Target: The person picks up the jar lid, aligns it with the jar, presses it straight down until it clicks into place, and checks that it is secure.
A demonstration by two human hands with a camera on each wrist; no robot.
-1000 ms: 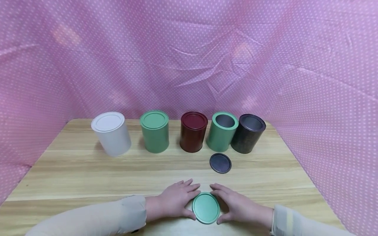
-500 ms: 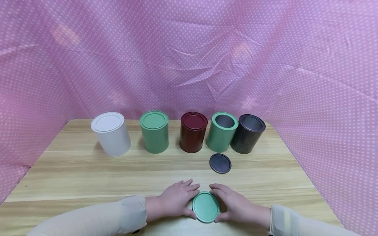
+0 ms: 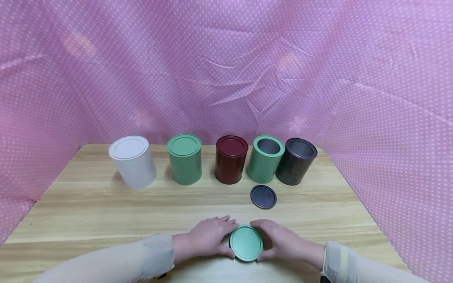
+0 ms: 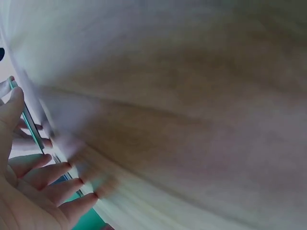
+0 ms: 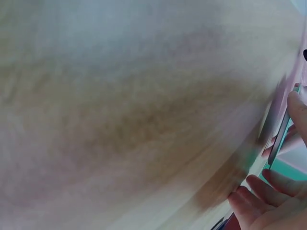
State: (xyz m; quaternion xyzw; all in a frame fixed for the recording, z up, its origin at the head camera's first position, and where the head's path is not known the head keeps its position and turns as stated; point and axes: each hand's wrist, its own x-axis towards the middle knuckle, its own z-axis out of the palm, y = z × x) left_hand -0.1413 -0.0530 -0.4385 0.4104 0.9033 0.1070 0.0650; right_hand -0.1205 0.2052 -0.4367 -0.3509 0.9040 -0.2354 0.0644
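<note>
A round green lid (image 3: 246,243) is held level between both hands at the near middle of the table, seen edge-on above the tabletop in the left and right wrist views. My left hand (image 3: 209,239) holds its left edge between thumb and forefinger, the other fingers spread towards the wood. From the opposite side, my right hand (image 3: 284,244) grips the right edge the same way. Beyond the hands, a dark round lid (image 3: 263,197) lies flat. Behind it stand an uncovered green can (image 3: 262,169) and, beside that, an uncovered dark can (image 3: 291,172).
Along the back of the wooden table (image 3: 106,212) stand a lidded white can (image 3: 138,169), a lidded green can (image 3: 186,169) and a lidded dark red can (image 3: 230,167). Pink dotted cloth (image 3: 177,78) hangs behind and on both sides.
The green lid has shifted slightly away from the body and up off the tabletop between both hands. The cans and the dark lid stay where they were.
</note>
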